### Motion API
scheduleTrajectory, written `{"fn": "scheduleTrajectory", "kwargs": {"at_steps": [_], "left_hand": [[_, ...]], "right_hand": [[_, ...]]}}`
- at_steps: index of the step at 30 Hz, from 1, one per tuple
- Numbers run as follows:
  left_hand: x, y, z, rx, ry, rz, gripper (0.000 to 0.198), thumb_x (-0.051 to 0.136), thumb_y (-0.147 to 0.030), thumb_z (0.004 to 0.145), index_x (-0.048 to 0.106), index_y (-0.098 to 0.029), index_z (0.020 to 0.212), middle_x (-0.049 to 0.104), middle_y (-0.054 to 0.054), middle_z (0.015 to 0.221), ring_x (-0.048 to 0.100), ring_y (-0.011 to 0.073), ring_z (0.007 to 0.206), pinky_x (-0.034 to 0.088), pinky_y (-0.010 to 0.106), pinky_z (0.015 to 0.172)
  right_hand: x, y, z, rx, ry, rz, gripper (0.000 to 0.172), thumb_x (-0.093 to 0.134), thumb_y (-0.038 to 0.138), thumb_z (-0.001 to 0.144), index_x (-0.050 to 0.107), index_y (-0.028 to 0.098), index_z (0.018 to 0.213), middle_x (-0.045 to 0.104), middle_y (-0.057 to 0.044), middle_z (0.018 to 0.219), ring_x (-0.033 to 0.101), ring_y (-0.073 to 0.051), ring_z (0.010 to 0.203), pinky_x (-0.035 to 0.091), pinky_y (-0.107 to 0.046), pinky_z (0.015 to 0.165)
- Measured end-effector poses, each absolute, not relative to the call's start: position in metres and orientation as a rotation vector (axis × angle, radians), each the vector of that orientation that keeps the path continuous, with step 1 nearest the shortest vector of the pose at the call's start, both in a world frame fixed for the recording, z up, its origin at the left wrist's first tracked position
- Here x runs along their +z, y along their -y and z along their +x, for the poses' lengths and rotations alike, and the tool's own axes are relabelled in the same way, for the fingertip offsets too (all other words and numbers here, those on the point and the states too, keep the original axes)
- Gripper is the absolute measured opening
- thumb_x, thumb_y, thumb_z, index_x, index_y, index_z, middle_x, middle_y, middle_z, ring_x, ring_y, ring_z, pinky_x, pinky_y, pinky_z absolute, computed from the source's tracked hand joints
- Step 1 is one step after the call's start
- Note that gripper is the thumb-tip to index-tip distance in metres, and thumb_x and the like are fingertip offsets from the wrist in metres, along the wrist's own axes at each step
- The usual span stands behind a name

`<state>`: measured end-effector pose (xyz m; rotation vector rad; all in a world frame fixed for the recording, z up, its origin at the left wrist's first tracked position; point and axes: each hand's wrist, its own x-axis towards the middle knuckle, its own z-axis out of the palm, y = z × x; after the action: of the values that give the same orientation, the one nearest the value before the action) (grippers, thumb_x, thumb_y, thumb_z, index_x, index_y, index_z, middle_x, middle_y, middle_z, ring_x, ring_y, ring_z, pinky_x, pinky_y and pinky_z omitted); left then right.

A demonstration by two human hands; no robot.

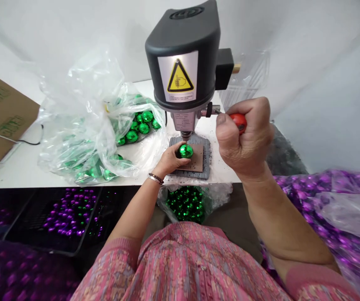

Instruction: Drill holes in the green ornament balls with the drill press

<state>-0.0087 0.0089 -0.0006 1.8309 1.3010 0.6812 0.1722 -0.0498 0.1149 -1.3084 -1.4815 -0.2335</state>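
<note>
A shiny green ball sits on a brown board on the grey base of a bench drill press. My left hand is closed around the ball's left side, thumb and fingers steadying it under the chuck. The thin drill bit comes down at the top of the ball; whether it has gone in is too small to tell. To the right, my right hand is wrapped round the red knob of the feed lever.
Clear plastic bags with green balls lie on the white table at left. An open bag of green balls hangs below the table edge. Purple balls fill a black tray and bags. A cardboard box stands far left.
</note>
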Motion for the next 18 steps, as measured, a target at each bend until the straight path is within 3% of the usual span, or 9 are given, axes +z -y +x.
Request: {"fn": "scheduleTrajectory", "kwargs": {"at_steps": [5, 18], "left_hand": [[0.002, -0.014, -0.001, 0.617, -1.316, 2.083, 0.067, 0.075, -0.015, 0.065, 0.061, -0.013, 0.131, 0.066, 0.012, 0.13, 0.06, 0.0265, 0.12, 0.045, 0.04, 0.108], [-0.007, -0.019, -0.002, 0.603, -1.339, 2.041, 0.072, 0.077, -0.018, 0.065, 0.058, -0.013, 0.135, 0.066, 0.012, 0.128, 0.062, 0.027, 0.117, 0.047, 0.041, 0.106]], "right_hand": [[0.113, 0.051, 0.173, -0.252, 1.481, -1.326, 0.024, 0.04, 0.046, 0.094, 0.05, 0.025, 0.089, 0.051, 0.001, 0.076, 0.055, -0.011, 0.069, 0.05, -0.027, 0.066], [0.11, 0.055, 0.174, -0.235, 1.504, -1.301, 0.019, 0.042, 0.041, 0.093, 0.049, 0.024, 0.087, 0.05, 0.002, 0.072, 0.054, -0.011, 0.066, 0.047, -0.028, 0.065]]}}
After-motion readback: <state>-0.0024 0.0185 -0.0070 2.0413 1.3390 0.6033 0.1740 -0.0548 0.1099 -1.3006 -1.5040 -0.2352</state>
